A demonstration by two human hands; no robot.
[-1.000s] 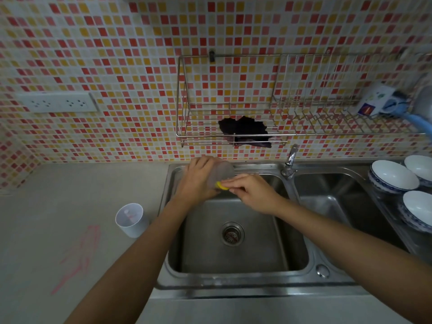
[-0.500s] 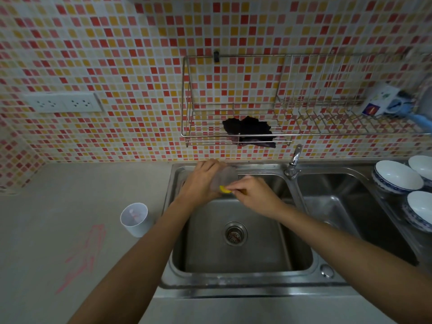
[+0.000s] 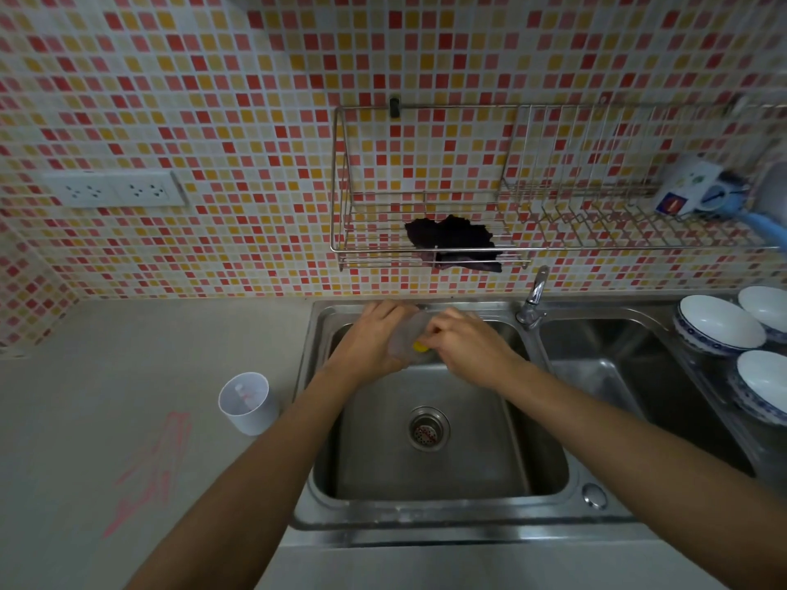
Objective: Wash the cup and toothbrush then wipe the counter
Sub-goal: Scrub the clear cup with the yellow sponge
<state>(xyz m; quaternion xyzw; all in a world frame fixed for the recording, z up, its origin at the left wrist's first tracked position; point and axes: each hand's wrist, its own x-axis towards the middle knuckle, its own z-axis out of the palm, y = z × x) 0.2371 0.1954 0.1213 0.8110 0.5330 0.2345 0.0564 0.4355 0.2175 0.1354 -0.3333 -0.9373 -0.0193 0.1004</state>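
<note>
On the left of the surface point(image 3: 106, 376), red smears point(image 3: 149, 470) lie near the front, and a white cup point(image 3: 247, 402) with a toothbrush point(image 3: 243, 393) inside stands just beside the sink's point(image 3: 426, 517) left rim. Over the far end of the left basin, the left hand point(image 3: 370, 342) wraps a translucent cup point(image 3: 411, 334); the right hand point(image 3: 464, 347) pinches something yellow point(image 3: 419, 346) against it. Right of the tap point(image 3: 534, 295), bowls point(image 3: 719, 323) crowd the far-right edge.

I see a brushed steel sink point(image 3: 430, 519), a matt counter point(image 3: 127, 355), a translucent plastic cup point(image 3: 406, 338), glossy wall tiles point(image 3: 213, 100).
</note>
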